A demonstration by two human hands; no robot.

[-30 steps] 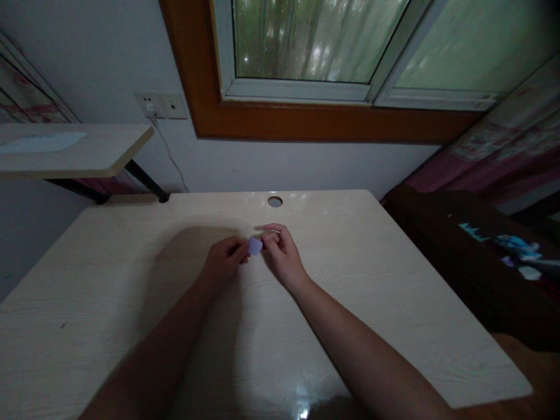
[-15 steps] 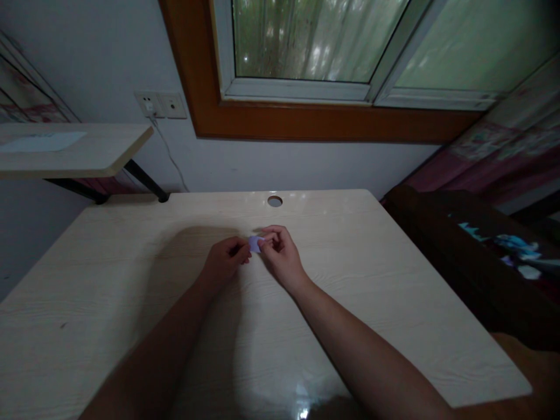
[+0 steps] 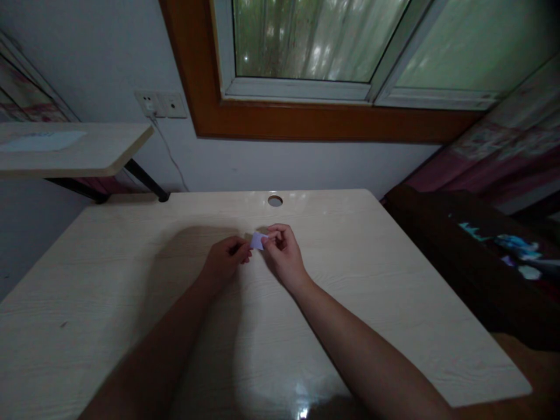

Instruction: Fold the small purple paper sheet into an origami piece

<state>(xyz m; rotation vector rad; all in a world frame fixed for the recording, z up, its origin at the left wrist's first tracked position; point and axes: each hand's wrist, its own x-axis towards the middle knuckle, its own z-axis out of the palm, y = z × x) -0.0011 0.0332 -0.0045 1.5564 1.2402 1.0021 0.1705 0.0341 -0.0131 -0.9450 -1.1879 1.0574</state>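
A person's two bare hands meet over a pale table (image 3: 371,303), a small lilac slip (image 3: 256,241) held between them just on the near side of the table's round hole (image 3: 275,201). The fingers of the left hand (image 3: 227,256) are curled in, pinching the slip's left corner; those of the right hand (image 3: 282,251) grasp its right side, thumb on top. In the dim light, it is hard to tell whether the slip is folded. At left, a sheet (image 3: 44,142) lies on a raised shelf (image 3: 100,160), near a socket (image 3: 160,105) with a cord (image 3: 170,151). Beyond the table is a window (image 3: 301,41).
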